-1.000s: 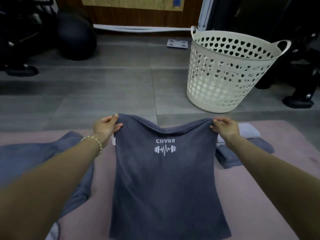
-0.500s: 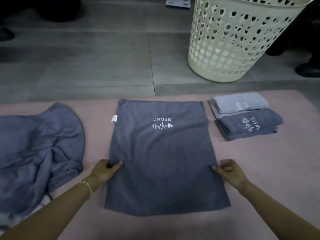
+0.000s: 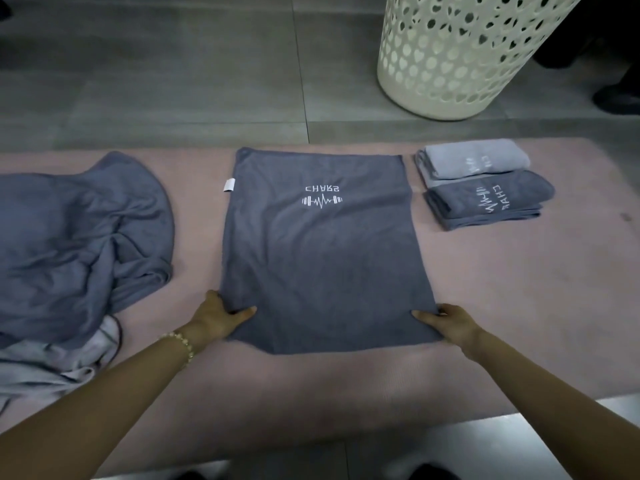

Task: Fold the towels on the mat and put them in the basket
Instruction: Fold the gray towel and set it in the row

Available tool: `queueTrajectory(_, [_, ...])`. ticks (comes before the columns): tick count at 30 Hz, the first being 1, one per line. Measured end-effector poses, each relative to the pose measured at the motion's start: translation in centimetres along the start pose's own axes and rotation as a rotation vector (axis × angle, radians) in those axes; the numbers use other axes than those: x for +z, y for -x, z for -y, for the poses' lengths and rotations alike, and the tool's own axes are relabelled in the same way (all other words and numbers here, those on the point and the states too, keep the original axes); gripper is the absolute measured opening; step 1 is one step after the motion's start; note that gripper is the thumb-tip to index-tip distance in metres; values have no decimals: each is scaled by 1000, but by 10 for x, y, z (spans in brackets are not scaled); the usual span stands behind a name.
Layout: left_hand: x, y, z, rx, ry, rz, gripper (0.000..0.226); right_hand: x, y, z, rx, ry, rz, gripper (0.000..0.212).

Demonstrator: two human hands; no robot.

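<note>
A dark grey towel (image 3: 322, 251) with a white logo lies flat on the pink mat (image 3: 502, 306). My left hand (image 3: 216, 315) pinches its near left corner, thumb on top. My right hand (image 3: 450, 322) pinches its near right corner the same way. Two folded towels lie at the mat's far right, a light grey one (image 3: 474, 162) behind a dark grey one (image 3: 488, 200). A heap of unfolded grey towels (image 3: 76, 244) covers the mat's left side. The cream perforated basket (image 3: 460, 53) stands on the floor beyond the mat, to the right.
Grey tiled floor (image 3: 173, 81) stretches beyond the mat. A dark shoe or base (image 3: 620, 97) sits at the right edge near the basket. A strip of floor shows below the mat's near edge.
The towel was held up by its far corners, then laid flat on the mat. My hands slid back along its sides and now grip the near corners. The view tilted down.
</note>
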State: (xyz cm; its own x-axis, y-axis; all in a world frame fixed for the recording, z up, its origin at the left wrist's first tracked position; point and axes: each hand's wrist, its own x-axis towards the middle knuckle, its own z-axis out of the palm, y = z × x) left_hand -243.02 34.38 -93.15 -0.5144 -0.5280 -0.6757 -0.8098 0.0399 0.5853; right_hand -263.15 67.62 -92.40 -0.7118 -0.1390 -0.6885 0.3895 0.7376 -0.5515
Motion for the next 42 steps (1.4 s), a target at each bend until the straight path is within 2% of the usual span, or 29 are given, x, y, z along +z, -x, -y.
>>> queueTrajectory(2, [-1,-1,-7,-95,98,77,83,-4,0,-5,49,-81,41,43])
queueTrajectory(4, [-10,-1,-14,-155,176,260,71,-11,1,-2,83,-170,93,40])
queueTrajectory(6, [-24,-3,-17,-209,278,397,70,-18,-3,5,97,-303,140,32])
queueTrajectory(7, [-33,-8,-17,-241,348,410,65,-22,-4,13,93,-378,152,27])
queueTrajectory(9, [-52,-18,-28,-287,545,373,39,-29,-9,37,58,-536,164,13])
queueTrajectory(11, [-66,-25,-53,-230,712,266,19,-36,-17,69,-7,-713,157,14])
queueTrajectory(12, [-71,-30,-68,-162,790,190,17,-40,-23,85,-48,-785,139,18])
queueTrajectory(14, [-74,-41,-96,-19,827,58,34,-45,-34,113,-119,-854,88,34])
queueTrajectory(16, [-69,-58,-109,65,608,-107,45,-41,-48,128,-141,-681,8,48])
queueTrajectory(18, [-63,-79,-103,42,286,-257,63,-33,-63,131,-140,-453,-65,46])
queueTrajectory(20, [-54,-95,-94,-49,133,-250,81,-25,-78,131,-140,-302,-79,36])
queueTrajectory(21, [-51,-102,-92,-58,114,-225,83,-22,-84,133,-126,-266,-59,32])
queueTrajectory(24, [-45,-116,-94,-74,97,-207,85,-15,-101,141,-113,-151,-54,48])
queueTrajectory(26, [-45,-128,-94,-95,101,-261,90,-12,-111,148,-153,-115,-84,46])
queueTrajectory(29, [-45,-144,-99,-61,110,-333,72,-5,-128,159,-198,-130,-137,39])
queueTrajectory(31, [-45,-148,-103,-32,90,-357,52,-4,-138,163,-173,-137,-196,49])
queueTrajectory(34, [-48,-148,-113,-19,35,-339,47,-4,-149,167,-88,-193,-208,70])
queueTrajectory(36, [-51,-154,-120,-28,138,-290,48,-3,-154,171,-78,-221,-185,76])
queueTrajectory(38, [-50,-157,-131,-32,349,-201,52,0,-158,177,-105,-209,-154,67])
queueTrajectory(40, [-46,-158,-144,1,435,-146,41,0,-161,182,-130,-211,-173,54])
queueTrajectory(42, [-43,-156,-154,-3,498,-159,42,-3,-163,185,-124,-247,-199,50])
